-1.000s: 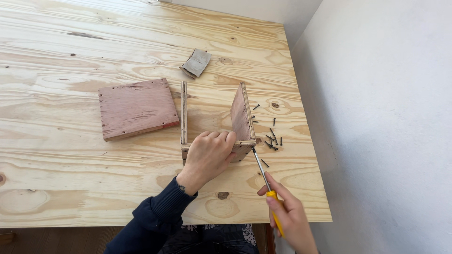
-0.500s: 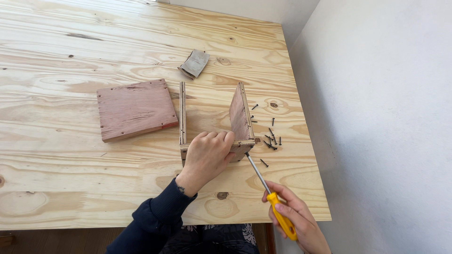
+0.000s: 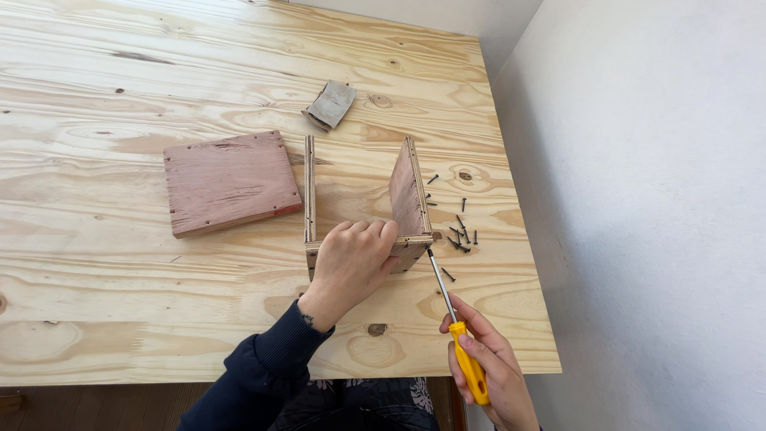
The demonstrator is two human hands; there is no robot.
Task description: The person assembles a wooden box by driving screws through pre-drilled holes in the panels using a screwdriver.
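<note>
A three-sided wooden frame (image 3: 408, 191) of plywood boards stands on the pale wooden table (image 3: 120, 88). My left hand (image 3: 351, 259) grips its near board from above. My right hand (image 3: 488, 369) holds a yellow-handled screwdriver (image 3: 455, 327) whose metal tip touches the frame's near right corner. Several dark screws (image 3: 459, 231) lie loose on the table just right of the frame.
A reddish square wooden board (image 3: 229, 181) lies flat left of the frame. A folded piece of sandpaper (image 3: 329, 104) rests behind it. A white wall (image 3: 654, 199) runs close along the table's right edge. The near table edge is right below my arms.
My right hand has lowered and tilted the screwdriver, bringing its tip from beside the frame to the near right corner. My left hand stays on the frame.
</note>
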